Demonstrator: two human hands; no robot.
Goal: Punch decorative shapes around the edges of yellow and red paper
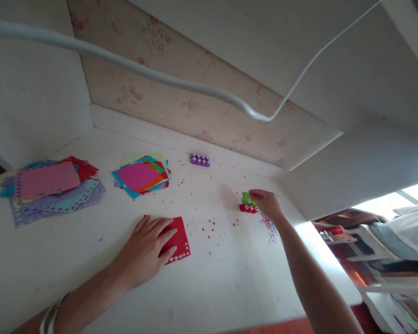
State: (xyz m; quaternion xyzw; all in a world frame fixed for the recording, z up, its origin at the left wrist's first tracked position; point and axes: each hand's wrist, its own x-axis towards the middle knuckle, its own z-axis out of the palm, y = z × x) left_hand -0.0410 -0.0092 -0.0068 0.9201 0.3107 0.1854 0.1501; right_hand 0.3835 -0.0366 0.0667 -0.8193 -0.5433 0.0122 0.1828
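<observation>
A red paper [181, 234] with small punched shapes along its lower edge lies flat on the white table. My left hand [151, 248] rests on it, palm down with fingers spread, covering its left part. Farther right, my right hand [265, 203] has its fingertips closed on a small green punch [245, 196]. Right beside that green piece stands a group of red punches [249, 208] with round white tops. Red and pale confetti lies scattered between the hands, and a denser patch of confetti [270, 227] is just below my right hand.
Punched coloured papers [48, 181] are piled at the far left. Another stack [137, 176], pink on top, lies nearer the middle. Purple punches [199, 160] stand by the back wall. A white cable [160, 76] crosses above. Shelves with folded items [386, 246] are at the right.
</observation>
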